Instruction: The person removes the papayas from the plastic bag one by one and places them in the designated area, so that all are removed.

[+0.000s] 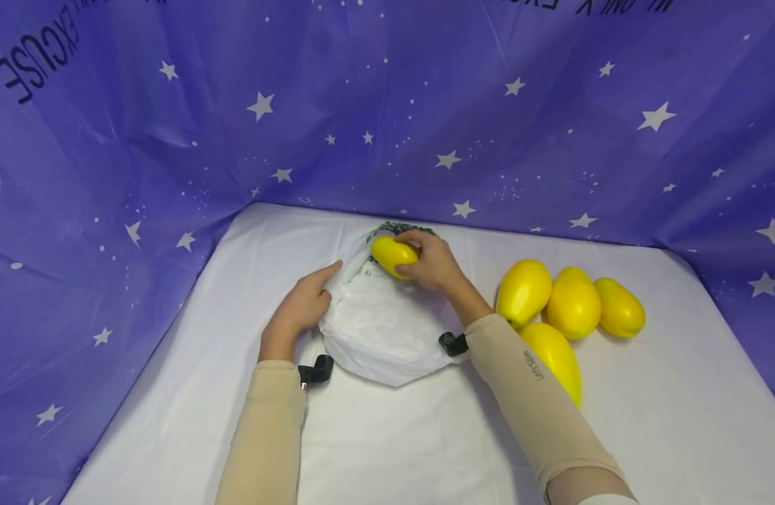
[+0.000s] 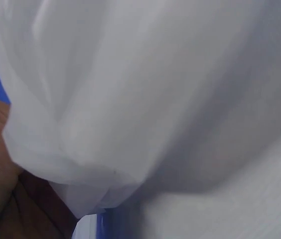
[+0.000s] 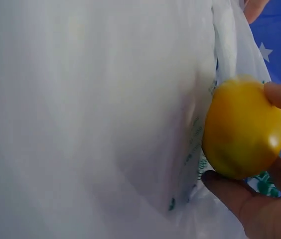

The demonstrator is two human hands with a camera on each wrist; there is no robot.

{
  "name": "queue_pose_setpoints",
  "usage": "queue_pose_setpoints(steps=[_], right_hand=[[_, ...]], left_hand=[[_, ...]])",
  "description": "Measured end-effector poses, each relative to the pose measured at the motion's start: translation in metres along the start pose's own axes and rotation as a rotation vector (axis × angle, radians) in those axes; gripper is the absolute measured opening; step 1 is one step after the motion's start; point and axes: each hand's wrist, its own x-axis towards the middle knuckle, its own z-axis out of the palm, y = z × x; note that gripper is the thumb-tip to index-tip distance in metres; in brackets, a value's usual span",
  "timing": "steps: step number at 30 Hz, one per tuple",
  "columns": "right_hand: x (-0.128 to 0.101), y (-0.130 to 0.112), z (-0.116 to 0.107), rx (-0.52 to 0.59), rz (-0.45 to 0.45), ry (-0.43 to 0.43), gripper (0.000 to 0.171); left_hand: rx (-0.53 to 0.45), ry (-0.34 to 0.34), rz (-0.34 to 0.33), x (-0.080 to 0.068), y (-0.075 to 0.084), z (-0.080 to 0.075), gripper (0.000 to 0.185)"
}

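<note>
In the head view a yellow mango [image 1: 392, 256] is gripped by my right hand [image 1: 430, 261], thumb on the near side and fingers on the far side. It is over the mouth of a white plastic bag [image 1: 387, 326] with green print at its far end. The right wrist view shows the same mango [image 3: 245, 129] between thumb and fingers, beside the bag's film [image 3: 105, 99]. At the bag's left edge, my left hand [image 1: 301, 303] holds the film, its index finger stretched forward; its other fingers are mostly hidden. White film [image 2: 95, 89] fills much of the left wrist view.
Several more yellow mangoes [image 1: 573, 303] lie together on the white-covered table [image 1: 684, 407] to the right, one [image 1: 554, 358] partly behind my right sleeve. A purple star-printed curtain [image 1: 387, 105] borders the table at the back and sides.
</note>
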Motion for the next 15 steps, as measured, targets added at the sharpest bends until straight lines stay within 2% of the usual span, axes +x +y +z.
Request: queue_pose_setpoints(steps=[10,15], right_hand=[[-0.017,-0.005,-0.004,0.069,-0.005,-0.004,0.055],[-0.027,-0.013,-0.011,0.150,0.013,0.014,0.053]], left_hand=[[0.020,-0.013,-0.007,0.000,0.004,0.000,0.063],[0.016,-0.016,-0.004,-0.001,0.004,-0.002,0.062]])
